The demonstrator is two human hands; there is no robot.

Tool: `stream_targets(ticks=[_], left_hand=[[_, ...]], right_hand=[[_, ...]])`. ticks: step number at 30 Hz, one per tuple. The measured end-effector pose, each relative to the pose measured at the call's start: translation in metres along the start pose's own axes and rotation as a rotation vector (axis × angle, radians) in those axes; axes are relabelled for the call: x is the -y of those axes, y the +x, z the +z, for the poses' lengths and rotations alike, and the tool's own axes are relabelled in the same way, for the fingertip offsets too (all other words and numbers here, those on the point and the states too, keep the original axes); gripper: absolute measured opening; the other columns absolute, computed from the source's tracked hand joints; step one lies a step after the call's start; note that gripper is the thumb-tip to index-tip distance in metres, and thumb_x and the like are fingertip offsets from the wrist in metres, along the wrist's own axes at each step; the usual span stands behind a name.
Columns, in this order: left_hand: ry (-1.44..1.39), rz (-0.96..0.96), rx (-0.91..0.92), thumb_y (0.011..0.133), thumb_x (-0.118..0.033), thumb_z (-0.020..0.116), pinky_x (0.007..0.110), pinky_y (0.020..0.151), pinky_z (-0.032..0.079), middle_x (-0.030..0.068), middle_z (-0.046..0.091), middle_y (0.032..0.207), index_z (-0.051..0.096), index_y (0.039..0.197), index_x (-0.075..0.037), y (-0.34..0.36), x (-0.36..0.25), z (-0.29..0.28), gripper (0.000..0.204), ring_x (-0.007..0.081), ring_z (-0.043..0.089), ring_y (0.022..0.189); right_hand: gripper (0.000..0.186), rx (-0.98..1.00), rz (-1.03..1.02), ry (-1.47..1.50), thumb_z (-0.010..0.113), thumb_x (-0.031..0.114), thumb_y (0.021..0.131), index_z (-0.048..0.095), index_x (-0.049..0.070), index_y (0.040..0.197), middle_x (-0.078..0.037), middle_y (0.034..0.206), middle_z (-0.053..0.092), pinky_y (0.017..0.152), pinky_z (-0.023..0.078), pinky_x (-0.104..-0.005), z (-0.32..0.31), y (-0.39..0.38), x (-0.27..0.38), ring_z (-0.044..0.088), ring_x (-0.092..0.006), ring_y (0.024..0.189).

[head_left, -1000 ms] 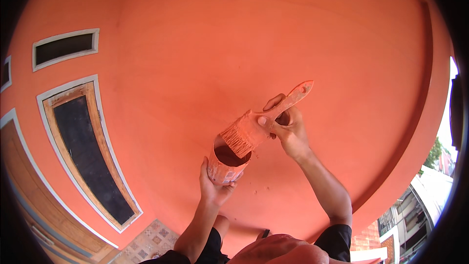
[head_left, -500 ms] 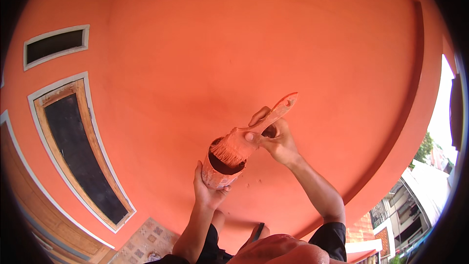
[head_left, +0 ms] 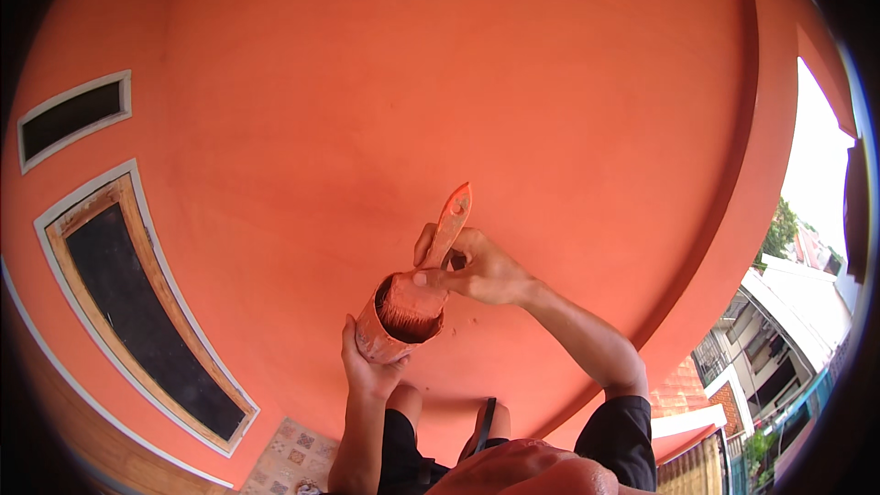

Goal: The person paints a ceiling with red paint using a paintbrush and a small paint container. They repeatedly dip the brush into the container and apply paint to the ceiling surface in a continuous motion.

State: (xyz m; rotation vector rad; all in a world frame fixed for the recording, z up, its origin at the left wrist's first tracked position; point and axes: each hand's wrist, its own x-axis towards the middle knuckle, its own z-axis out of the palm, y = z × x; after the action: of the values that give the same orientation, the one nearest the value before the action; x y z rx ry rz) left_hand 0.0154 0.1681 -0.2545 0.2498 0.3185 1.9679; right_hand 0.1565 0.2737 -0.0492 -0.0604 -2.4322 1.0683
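My left hand (head_left: pixel 374 372) is wrapped round the lower part of a small round paint can (head_left: pixel 378 337), smeared with orange paint and tilted in front of the wall. Between thumb and fingers, my right hand (head_left: pixel 481 268) grips a wide paintbrush (head_left: pixel 447 231) near the base of its handle. The brush's paint-coated bristles (head_left: pixel 410 310) point down inside the can's mouth, and its handle slants up and slightly to the right. How much paint the can holds is hard to make out in its dark inside.
An orange wall (head_left: pixel 367 110) fills most of the view. To the left are a wood-framed window (head_left: pixel 147 312) and a small upper window (head_left: pixel 73 117). Patterned floor tiles (head_left: pixel 295 454) show below. On the right, past a raised wall edge (head_left: pixel 733 156), stand neighbouring buildings (head_left: pixel 779 321).
The paintbrush has gone lower into the can and its handle has turned more upright. My right hand has moved left and nearer the can. The whole view has shifted a little.
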Motion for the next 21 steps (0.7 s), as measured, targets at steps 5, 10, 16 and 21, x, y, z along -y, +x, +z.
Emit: stream_targets(ticks=[5,10,16,21], left_hand=[[-0.016,-0.023,0.023,0.099,-0.062,0.05,0.038,0.064,0.046,0.0031,0.068,0.111,0.063,0.122,-0.019,0.001,-0.001,-0.001,0.051,0.0237,0.063,0.094],[0.032,-0.006,0.005,0.097,-0.064,0.052,0.034,0.065,0.046,-0.0003,0.066,0.115,0.063,0.124,-0.022,-0.001,0.006,-0.006,0.051,0.0198,0.063,0.094],[-0.055,-0.05,0.104,0.099,-0.062,0.05,0.035,0.073,0.049,0.0036,0.064,0.124,0.06,0.132,-0.018,0.006,0.015,-0.015,0.056,0.0195,0.062,0.106],[-0.037,-0.039,0.026,0.1,-0.063,0.048,0.035,0.076,0.051,0.0054,0.064,0.126,0.059,0.135,-0.017,0.008,0.021,-0.009,0.059,0.0206,0.062,0.108]], right_hand=[[0.009,0.05,0.034,0.001,0.074,0.009,0.093,0.068,0.006,0.087,0.001,0.091,0.063,0.065,0.042,-0.0281,-0.006,-0.004,0.002,0.06,-0.0081,0.078],[0.01,-0.035,0.095,0.089,0.076,0.002,0.09,0.068,0.003,0.085,-0.001,0.095,0.065,0.066,0.047,-0.0286,-0.007,-0.01,0.006,0.061,-0.0102,0.08],[0.012,-0.05,0.06,0.022,0.079,-0.002,0.085,0.068,0.002,0.082,-0.002,0.096,0.065,0.064,0.048,-0.0287,0.001,-0.01,0.007,0.061,-0.0108,0.079],[0.01,-0.029,0.008,-0.056,0.081,-0.001,0.084,0.071,0.001,0.083,-0.003,0.093,0.065,0.062,0.046,-0.0287,0.012,-0.005,0.003,0.06,-0.0108,0.075]])
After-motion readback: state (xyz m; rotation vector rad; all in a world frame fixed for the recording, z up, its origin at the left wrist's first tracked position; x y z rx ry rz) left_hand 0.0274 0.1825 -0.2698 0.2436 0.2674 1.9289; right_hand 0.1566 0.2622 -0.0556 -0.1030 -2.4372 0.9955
